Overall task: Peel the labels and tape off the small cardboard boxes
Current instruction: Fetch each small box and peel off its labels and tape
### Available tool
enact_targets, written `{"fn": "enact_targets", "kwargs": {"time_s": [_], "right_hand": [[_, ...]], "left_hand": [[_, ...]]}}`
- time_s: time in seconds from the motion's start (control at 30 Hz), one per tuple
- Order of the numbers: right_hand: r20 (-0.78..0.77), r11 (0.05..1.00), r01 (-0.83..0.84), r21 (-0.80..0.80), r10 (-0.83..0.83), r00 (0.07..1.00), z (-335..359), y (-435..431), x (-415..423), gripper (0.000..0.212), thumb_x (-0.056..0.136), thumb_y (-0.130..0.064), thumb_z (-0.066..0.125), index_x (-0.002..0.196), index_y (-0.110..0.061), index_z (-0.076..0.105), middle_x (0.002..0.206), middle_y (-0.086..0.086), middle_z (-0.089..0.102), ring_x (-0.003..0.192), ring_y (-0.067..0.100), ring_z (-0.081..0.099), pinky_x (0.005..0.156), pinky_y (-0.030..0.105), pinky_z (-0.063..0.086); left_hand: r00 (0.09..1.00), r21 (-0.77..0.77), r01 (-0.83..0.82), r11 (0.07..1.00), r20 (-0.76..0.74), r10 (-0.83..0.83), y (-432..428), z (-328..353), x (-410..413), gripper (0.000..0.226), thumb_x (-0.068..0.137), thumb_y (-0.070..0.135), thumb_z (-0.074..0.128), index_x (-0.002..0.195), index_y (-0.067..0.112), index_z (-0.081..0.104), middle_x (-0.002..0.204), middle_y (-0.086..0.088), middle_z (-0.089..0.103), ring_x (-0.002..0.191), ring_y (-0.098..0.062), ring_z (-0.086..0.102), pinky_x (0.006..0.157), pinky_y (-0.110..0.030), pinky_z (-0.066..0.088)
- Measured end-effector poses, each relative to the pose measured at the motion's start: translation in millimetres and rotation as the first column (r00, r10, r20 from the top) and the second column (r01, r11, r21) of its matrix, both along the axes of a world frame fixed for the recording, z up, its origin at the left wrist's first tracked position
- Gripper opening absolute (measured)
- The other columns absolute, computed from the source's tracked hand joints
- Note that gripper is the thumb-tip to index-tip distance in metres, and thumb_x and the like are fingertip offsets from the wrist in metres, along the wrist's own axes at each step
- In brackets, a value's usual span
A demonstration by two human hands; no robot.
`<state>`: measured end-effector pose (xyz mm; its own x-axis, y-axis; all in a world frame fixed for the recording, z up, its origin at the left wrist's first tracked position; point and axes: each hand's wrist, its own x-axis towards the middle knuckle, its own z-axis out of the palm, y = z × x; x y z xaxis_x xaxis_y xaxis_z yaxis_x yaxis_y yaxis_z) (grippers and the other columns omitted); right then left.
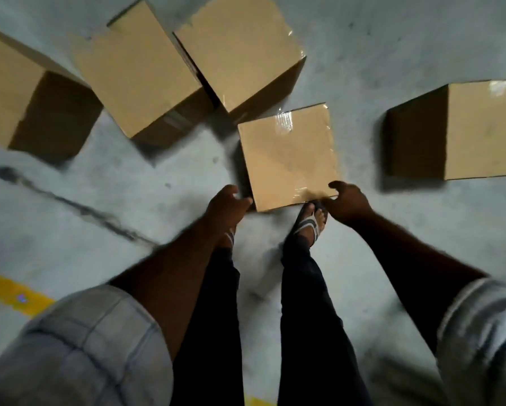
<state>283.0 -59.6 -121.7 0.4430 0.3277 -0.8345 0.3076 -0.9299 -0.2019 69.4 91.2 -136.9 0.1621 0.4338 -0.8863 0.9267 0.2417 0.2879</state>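
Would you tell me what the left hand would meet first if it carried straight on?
The left hand would probably meet the nearest box at its near-left corner; blur hides any contact.

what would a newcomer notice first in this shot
The left grip and right grip reach down to the near corners of the closest box, at centre by the person's sandalled foot. Glossy tape shines on its far edge, and four more boxes lie scattered on the grey floor beyond.
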Motion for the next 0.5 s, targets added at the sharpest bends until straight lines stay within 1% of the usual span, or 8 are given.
{"fn": "enact_targets", "kwargs": {"time_s": [0.07,0.13,0.2,0.27,0.3,0.37,0.43,0.5], "right_hand": [[-0.010,0.997,-0.070,0.029,0.070,0.998,-44.7,7.1,22.0,0.061,0.091,-0.027,0.068,0.145,-0.010,0.046,0.143,0.027,0.046,0.138,0.036,0.039,0.108,0.031,0.032],[-0.008,0.990,-0.116,0.081,0.117,0.993,-81.0,18.4,41.6,0.064,0.092,-0.026,0.067,0.148,-0.010,0.042,0.151,0.024,0.036,0.142,0.037,0.030,0.113,0.034,0.028],[-0.015,0.988,-0.090,0.125,0.092,0.996,-110.4,29.9,57.0,0.069,0.089,-0.026,0.070,0.149,-0.010,0.039,0.153,0.021,0.031,0.139,0.039,0.034,0.112,0.038,0.031],[-0.022,0.983,-0.032,0.181,0.037,0.999,-129.9,38.3,65.5,0.072,0.085,-0.026,0.074,0.147,-0.014,0.039,0.144,0.018,0.038,0.129,0.033,0.043,0.102,0.030,0.037],[-0.020,0.977,-0.007,0.213,0.012,1.000,-134.4,40.7,66.6,0.072,0.083,-0.027,0.075,0.145,-0.017,0.039,0.139,0.016,0.041,0.122,0.028,0.047,0.096,0.025,0.037],[-0.023,0.968,0.066,0.242,-0.063,0.998,-130.3,43.3,67.0,0.069,0.082,-0.030,0.076,0.142,-0.022,0.042,0.136,0.014,0.043,0.116,0.025,0.050,0.093,0.023,0.037],[-0.007,0.959,0.108,0.260,-0.110,0.994,-111.5,42.9,68.1,0.066,0.082,-0.034,0.073,0.140,-0.027,0.044,0.136,0.013,0.044,0.120,0.029,0.050,0.100,0.030,0.039],[0.020,0.951,0.124,0.283,-0.135,0.991,-78.0,41.1,73.9,0.059,0.083,-0.038,0.070,0.138,-0.034,0.048,0.136,0.012,0.045,0.124,0.032,0.049,0.104,0.038,0.041]], "left_hand": [[1.000,-0.001,-0.029,1.000,-0.005,0.029,-4.8,-38.8,20.5,0.076,0.092,0.033,0.069,0.155,0.014,0.030,0.152,-0.015,0.044,0.136,-0.032,0.047,0.112,-0.041,0.041],[1.000,0.025,-0.017,1.000,0.008,0.017,-4.5,-74.0,39.8,0.086,0.092,0.028,0.069,0.159,0.018,0.016,0.158,-0.017,0.032,0.142,-0.033,0.037,0.112,-0.036,0.037],[1.000,0.029,-0.019,0.999,0.020,0.019,0.0,-101.5,54.6,0.096,0.092,0.026,0.069,0.161,0.025,0.003,0.162,-0.015,0.022,0.146,-0.033,0.031,0.108,-0.033,0.036],[0.999,0.029,-0.036,0.999,0.041,0.035,0.6,-115.3,66.4,0.104,0.092,0.022,0.070,0.160,0.028,-0.009,0.164,-0.011,0.018,0.146,-0.031,0.030,0.102,-0.027,0.036],[0.997,0.041,-0.057,0.998,0.057,0.054,-0.8,-115.9,70.3,0.107,0.091,0.017,0.071,0.159,0.026,-0.011,0.165,-0.008,0.019,0.147,-0.029,0.030,0.102,-0.027,0.035],[0.994,0.077,-0.093,0.993,0.064,0.088,-4.6,-104.1,77.0,0.108,0.089,0.012,0.072,0.160,0.024,-0.010,0.164,-0.005,0.023,0.146,-0.026,0.032,0.107,-0.032,0.036],[0.994,0.090,-0.104,0.990,0.055,0.099,-7.3,-80.9,80.1,0.104,0.090,0.015,0.070,0.160,0.026,-0.006,0.163,-0.002,0.027,0.144,-0.025,0.035,0.106,-0.031,0.039],[0.994,0.077,-0.100,0.992,0.059,0.096,-5.6,-45.0,80.1,0.097,0.093,0.022,0.068,0.160,0.031,-0.001,0.162,0.002,0.030,0.143,-0.023,0.037,0.098,-0.025,0.037]]}}
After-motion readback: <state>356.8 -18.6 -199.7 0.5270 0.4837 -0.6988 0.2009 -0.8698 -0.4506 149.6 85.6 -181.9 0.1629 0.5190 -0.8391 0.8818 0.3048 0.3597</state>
